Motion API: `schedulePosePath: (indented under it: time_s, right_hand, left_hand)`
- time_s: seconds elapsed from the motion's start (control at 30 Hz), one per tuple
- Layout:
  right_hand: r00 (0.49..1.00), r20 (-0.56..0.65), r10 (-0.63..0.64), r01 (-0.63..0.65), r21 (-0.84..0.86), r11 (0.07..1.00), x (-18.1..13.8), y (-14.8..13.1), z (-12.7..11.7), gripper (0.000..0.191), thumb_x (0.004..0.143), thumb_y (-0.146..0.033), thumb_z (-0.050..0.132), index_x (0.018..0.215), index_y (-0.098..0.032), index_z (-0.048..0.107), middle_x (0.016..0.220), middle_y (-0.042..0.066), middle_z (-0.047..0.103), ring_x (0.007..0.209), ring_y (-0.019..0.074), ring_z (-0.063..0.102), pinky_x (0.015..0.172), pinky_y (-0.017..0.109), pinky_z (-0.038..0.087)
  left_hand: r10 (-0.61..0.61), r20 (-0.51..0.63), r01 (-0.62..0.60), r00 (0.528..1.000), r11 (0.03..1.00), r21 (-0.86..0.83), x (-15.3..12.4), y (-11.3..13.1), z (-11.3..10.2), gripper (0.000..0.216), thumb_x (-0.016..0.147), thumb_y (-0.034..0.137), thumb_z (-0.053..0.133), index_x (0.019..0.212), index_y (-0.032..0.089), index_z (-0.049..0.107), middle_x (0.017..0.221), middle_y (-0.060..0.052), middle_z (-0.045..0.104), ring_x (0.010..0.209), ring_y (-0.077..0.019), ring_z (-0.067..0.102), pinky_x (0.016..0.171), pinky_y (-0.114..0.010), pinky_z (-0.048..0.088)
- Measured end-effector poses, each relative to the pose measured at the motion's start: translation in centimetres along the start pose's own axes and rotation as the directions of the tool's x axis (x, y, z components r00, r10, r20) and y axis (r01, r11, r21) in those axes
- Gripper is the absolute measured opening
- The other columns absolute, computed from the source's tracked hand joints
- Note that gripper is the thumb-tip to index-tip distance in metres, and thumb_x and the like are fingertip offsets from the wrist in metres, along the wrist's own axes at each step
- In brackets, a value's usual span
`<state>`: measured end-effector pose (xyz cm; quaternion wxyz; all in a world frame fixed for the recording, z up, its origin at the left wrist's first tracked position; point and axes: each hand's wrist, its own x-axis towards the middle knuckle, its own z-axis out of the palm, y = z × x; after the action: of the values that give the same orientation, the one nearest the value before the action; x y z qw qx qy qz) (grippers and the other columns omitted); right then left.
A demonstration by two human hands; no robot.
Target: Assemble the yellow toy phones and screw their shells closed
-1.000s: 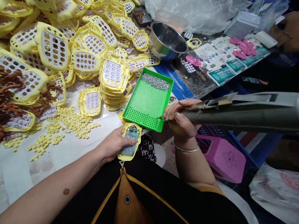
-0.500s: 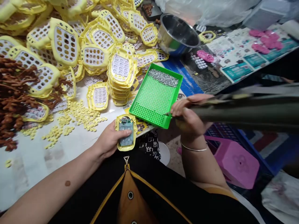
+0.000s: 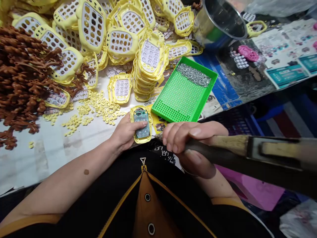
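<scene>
My left hand (image 3: 125, 130) grips a yellow toy casing half (image 3: 149, 127) at the table's front edge, thumb pressed on the grey-green circuit board (image 3: 141, 116) inside it. Closed around a long, dark screwdriver (image 3: 229, 150) with tan tape on its body is my right hand (image 3: 195, 138). The tool's thin tip points left and lies close to the casing's lower right corner; whether it touches cannot be made out. Just beyond the hands sits a green perforated tray (image 3: 170, 104), with small silver screws (image 3: 194, 74) heaped at its far end.
Behind the casing stands a stack of yellow casing halves (image 3: 150, 58), with more piled at the back left. Small yellow pieces (image 3: 104, 105) are scattered left of it. Brown plastic parts (image 3: 22, 79) heap at far left. A metal bowl (image 3: 220, 23) stands at the back right.
My right hand has brought the screwdriver from the tray's near corner down and left toward the casing. The left hand still holds the casing. The view has shifted.
</scene>
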<state>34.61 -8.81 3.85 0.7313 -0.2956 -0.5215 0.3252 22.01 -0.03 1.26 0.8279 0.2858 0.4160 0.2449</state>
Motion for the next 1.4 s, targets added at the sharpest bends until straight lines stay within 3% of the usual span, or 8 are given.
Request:
schedulePosePath:
  time_s: [0.53,0.73,1.07,1.4]
  right_hand:
    - [0.999,0.037,0.028,-0.030,0.053,0.998,0.7,0.6,0.2,0.027,0.078,-0.020,0.059,0.104,-0.029,0.058,0.056,-0.008,0.047,0.045,0.0111,0.051,0.045,0.027,0.047]
    - [0.996,0.091,0.001,-0.014,0.141,0.990,1.4,0.3,-0.1,0.027,0.078,-0.021,0.059,0.104,-0.029,0.058,0.055,-0.008,0.048,0.044,0.0107,0.050,0.044,0.026,0.047]
    - [0.993,0.118,-0.011,-0.015,0.216,0.976,1.8,0.6,0.0,0.028,0.078,-0.022,0.059,0.106,-0.026,0.060,0.055,-0.008,0.048,0.044,0.0098,0.050,0.044,0.025,0.047]
    - [0.993,0.110,0.045,-0.063,0.174,0.983,1.9,0.1,-0.4,0.025,0.078,-0.025,0.061,0.103,-0.029,0.060,0.053,-0.008,0.048,0.042,0.0104,0.049,0.042,0.025,0.045]
  left_hand:
    - [0.008,0.021,-0.008,1.000,1.000,-0.005,0.1,-0.1,-0.3,0.037,0.059,0.006,0.074,0.092,0.013,0.060,0.086,-0.006,0.072,0.083,-0.0226,0.069,0.083,-0.040,0.054]
    - [-0.062,0.157,0.070,0.986,0.997,-0.044,0.1,0.3,-0.8,0.034,0.062,0.006,0.074,0.093,0.012,0.063,0.091,-0.010,0.073,0.085,-0.0257,0.070,0.083,-0.041,0.054]
    - [-0.093,0.186,0.103,0.978,0.994,-0.043,0.2,0.3,-1.5,0.031,0.065,0.005,0.072,0.094,0.011,0.063,0.082,-0.009,0.073,0.077,-0.0235,0.071,0.072,-0.034,0.056]
    - [-0.087,0.181,0.099,0.980,0.994,-0.055,0.1,0.3,-1.4,0.036,0.063,0.007,0.075,0.097,0.012,0.064,0.085,-0.009,0.074,0.085,-0.0270,0.071,0.082,-0.041,0.055]
